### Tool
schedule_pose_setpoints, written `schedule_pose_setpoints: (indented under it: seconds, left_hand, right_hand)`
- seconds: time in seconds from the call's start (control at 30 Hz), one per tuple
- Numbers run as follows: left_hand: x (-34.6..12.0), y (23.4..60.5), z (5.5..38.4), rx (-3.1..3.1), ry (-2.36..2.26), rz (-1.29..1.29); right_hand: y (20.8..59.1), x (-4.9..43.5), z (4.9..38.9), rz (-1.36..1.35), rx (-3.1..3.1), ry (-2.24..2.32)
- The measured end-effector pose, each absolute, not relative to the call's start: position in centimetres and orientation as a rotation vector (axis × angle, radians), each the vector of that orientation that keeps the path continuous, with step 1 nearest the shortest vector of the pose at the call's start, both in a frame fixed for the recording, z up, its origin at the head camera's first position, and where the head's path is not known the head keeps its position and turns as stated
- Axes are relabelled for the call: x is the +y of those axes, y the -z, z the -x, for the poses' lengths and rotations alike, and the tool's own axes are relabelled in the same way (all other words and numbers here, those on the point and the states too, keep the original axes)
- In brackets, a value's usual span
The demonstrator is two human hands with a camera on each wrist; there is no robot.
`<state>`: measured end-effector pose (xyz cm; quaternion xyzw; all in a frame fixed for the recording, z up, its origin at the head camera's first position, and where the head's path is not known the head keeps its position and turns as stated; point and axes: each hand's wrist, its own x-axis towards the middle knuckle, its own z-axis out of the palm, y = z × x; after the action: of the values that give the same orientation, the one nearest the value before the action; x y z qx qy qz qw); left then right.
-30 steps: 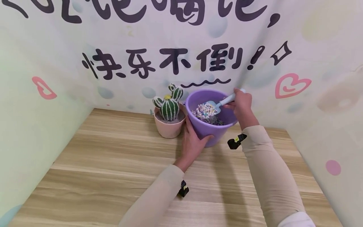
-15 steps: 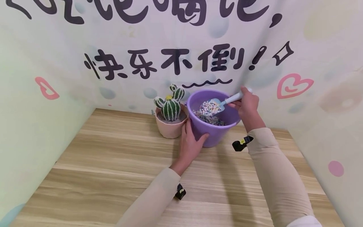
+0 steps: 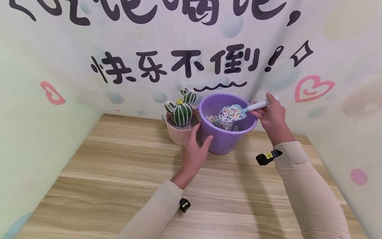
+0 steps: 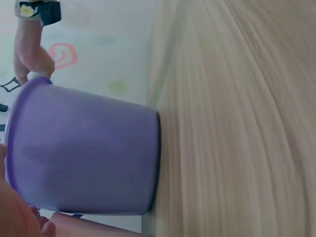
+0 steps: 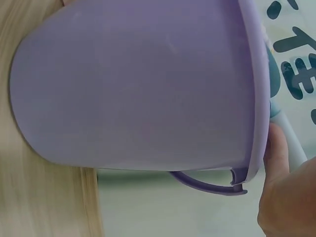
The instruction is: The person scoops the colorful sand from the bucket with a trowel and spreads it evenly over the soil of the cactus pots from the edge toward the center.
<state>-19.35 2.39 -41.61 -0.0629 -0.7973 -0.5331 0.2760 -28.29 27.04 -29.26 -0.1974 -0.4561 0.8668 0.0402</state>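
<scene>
A purple bucket [image 3: 219, 144] stands on the wooden table with small multicoloured pebbles [image 3: 220, 124] in it. My right hand [image 3: 274, 116] grips the pale handle of a light blue scoop [image 3: 259, 105], whose blade lies over the bucket's mouth, heaped with pebbles. In front of the bucket's left side is my left hand [image 3: 194, 150], fingers extended, thumb by the wall and fingertips near the pot rim. Pale pink and faceted, the pot [image 3: 176, 134] holds a green cactus [image 3: 182, 114]. The right wrist view shows the bucket's wall [image 5: 138, 89] and part of my right hand [image 5: 286, 197].
Behind the bucket is a white backdrop [image 3: 167, 36] with black lettering and hearts. A purple bail [image 5: 207, 188] hangs at the bucket's rim. The wooden tabletop [image 3: 110, 159] spreads toward me, and side walls [image 3: 24, 132] close it in.
The scoop with its pebbles has moved right across the bucket's mouth, drawn by my right hand. My left hand has drawn back left from the bucket's wall. The whole view has shifted slightly.
</scene>
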Motion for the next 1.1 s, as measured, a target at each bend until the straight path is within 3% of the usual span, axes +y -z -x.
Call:
schedule_pose_setpoints:
  seconds: [0.57, 1.1]
  left_hand:
    - [-2.1, 41.5, 20.4, -1.923, 1.320, 0.031]
    - [-6.0, 43.8, 23.0, -2.296, 1.434, -0.070]
  right_hand:
    - [30.7, 28.7, 25.5, 0.667, -0.984, -2.926]
    - [30.9, 27.7, 23.4, 0.630, -0.883, -2.993]
